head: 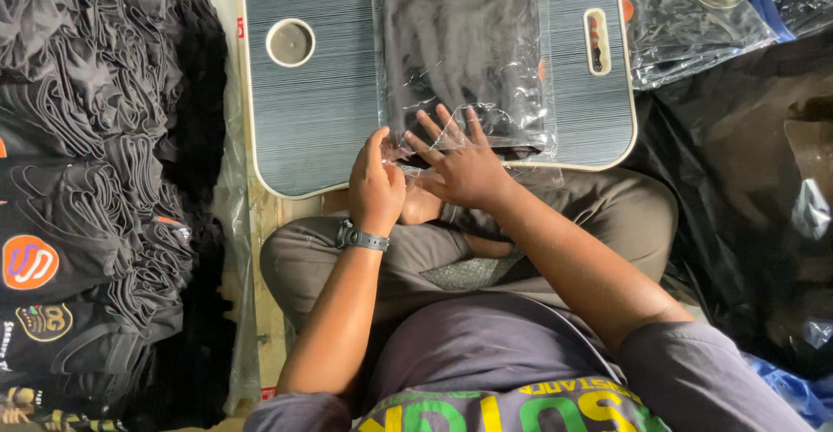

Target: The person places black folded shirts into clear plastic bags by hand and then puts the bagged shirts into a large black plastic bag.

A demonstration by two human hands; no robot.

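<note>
A black folded garment in a clear plastic bag (pixel 464 50) lies on a dark striped lap tray (pixel 317 102) with a cream rim. My right hand (pixel 460 159) rests flat, fingers spread, on the bag's near open end. My left hand (pixel 375 185), with a grey wristwatch, pinches the bag's near edge beside it. Both hands are at the tray's front edge, above my crossed legs in grey trousers.
Stacks of folded black garments (pixel 87 180) with printed logos fill the left side. Several bagged garments (pixel 694 16) lie at the top right. Dark plastic sheeting (pixel 746 189) covers the right. The tray has a round cup recess (pixel 290 42) and a slot (pixel 596 42).
</note>
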